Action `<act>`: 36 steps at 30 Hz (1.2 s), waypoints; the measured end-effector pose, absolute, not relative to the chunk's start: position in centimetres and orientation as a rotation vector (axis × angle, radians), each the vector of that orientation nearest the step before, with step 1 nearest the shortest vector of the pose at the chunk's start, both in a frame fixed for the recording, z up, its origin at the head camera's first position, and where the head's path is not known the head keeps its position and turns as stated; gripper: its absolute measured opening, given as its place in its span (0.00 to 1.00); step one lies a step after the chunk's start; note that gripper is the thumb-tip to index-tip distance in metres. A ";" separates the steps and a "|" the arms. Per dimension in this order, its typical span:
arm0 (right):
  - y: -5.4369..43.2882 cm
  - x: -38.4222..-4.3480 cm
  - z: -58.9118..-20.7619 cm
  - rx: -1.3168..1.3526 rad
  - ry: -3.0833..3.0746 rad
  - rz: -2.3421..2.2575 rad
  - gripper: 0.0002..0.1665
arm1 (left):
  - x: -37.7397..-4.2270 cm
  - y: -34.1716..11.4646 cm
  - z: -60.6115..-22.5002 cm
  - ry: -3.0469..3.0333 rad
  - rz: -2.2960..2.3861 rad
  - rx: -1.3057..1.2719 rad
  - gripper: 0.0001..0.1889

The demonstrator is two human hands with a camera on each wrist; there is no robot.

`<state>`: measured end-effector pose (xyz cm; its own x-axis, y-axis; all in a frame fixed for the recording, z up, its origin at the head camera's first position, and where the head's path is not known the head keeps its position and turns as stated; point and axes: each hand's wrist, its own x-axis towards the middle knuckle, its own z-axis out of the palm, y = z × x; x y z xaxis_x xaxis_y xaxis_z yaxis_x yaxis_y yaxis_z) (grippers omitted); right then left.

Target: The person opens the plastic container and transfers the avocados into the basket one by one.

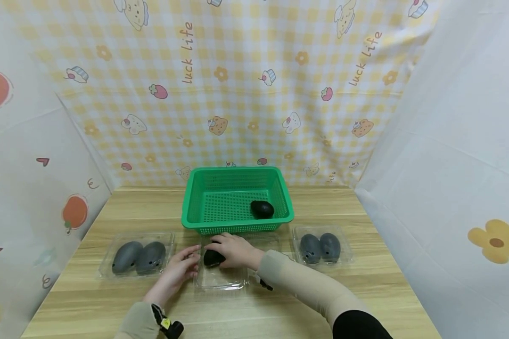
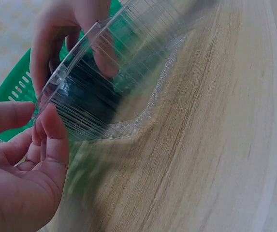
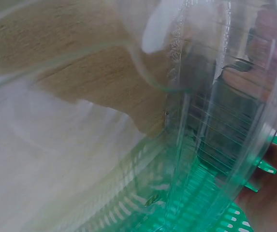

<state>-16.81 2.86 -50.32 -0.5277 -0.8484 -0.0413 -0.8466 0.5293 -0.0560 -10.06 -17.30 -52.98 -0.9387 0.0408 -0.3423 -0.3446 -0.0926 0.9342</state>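
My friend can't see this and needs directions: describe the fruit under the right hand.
Find the green basket at the back of the table. Just in front of it sits a clear box, and inside that is the dark fruit. It's the only one held, by the right hand; the others lie in the basket or paired in the side boxes.

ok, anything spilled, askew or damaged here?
Nothing stands out: the left box and right box sit flat, two dark fruits in each; the right hand grips another fruit in the open box, and one more fruit lies in the green basket.
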 end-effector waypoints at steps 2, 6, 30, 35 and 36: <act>2.9 -16.8 -50.4 -1.502 2.695 -0.041 0.41 | -10.1 -17.3 -53.0 1.914 2.122 -0.337 0.25; 3.0 -16.8 -50.5 -1.518 2.696 -0.036 0.41 | -10.2 -17.2 -53.0 1.915 2.121 -0.338 0.25; 3.5 -16.4 -49.5 -1.543 2.682 -0.050 0.40 | -10.1 -17.3 -52.9 1.906 2.118 -0.327 0.26; 3.6 -16.3 -49.1 -1.547 2.693 -0.054 0.40 | -10.2 -17.3 -52.9 1.909 2.111 -0.318 0.26; 3.6 -16.3 -49.0 -1.549 2.693 -0.054 0.40 | -10.2 -17.4 -52.9 1.910 2.111 -0.319 0.26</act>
